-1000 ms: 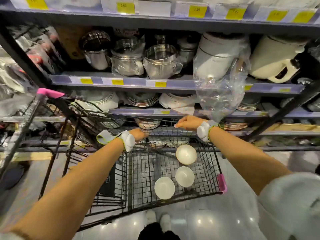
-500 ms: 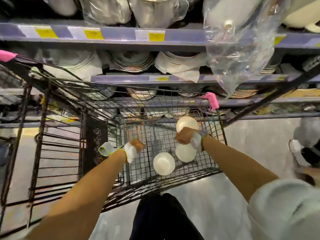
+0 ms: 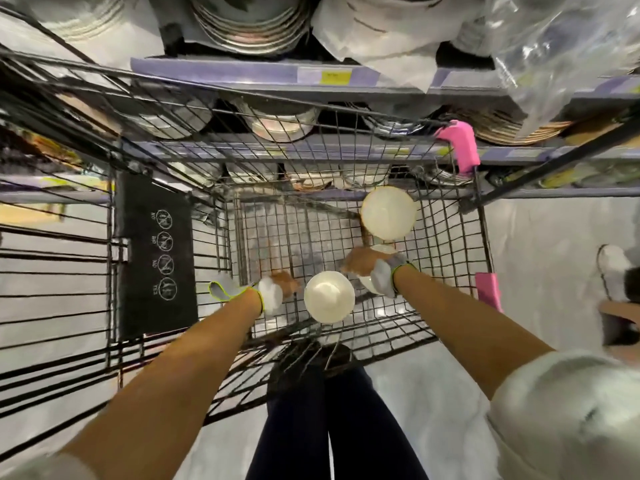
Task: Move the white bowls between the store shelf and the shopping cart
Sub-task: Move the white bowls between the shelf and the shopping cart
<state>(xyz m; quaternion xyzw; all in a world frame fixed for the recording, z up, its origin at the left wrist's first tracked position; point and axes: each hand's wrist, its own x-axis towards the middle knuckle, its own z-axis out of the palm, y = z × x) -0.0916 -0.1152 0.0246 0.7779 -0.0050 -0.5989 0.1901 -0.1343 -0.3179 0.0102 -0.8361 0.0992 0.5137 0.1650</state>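
Observation:
Three white bowls lie upside down on the floor of the wire shopping cart (image 3: 446, 237). The far bowl (image 3: 388, 213) is by the cart's front wall and the near bowl (image 3: 329, 296) by the rear edge. Between them the middle bowl (image 3: 382, 249) is mostly covered by my right hand (image 3: 360, 262), whose fingers close over its rim. My left hand (image 3: 285, 281) hangs inside the cart just left of the near bowl, fingers loosely curled and holding nothing. Both wrists wear white bands.
The store shelf (image 3: 242, 74) ahead holds stacks of plates and metal bowls (image 3: 249, 26), with a clear plastic bag (image 3: 554, 46) hanging at the right. The cart has pink corner bumpers (image 3: 457, 143) and a black seat flap (image 3: 156, 254). Another person's shoe (image 3: 613, 275) is at the right.
I have leaned over the cart, so the view now looks straight down. My right hand came down from the cart's front rim onto the middle bowl. My left hand dropped beside the near bowl.

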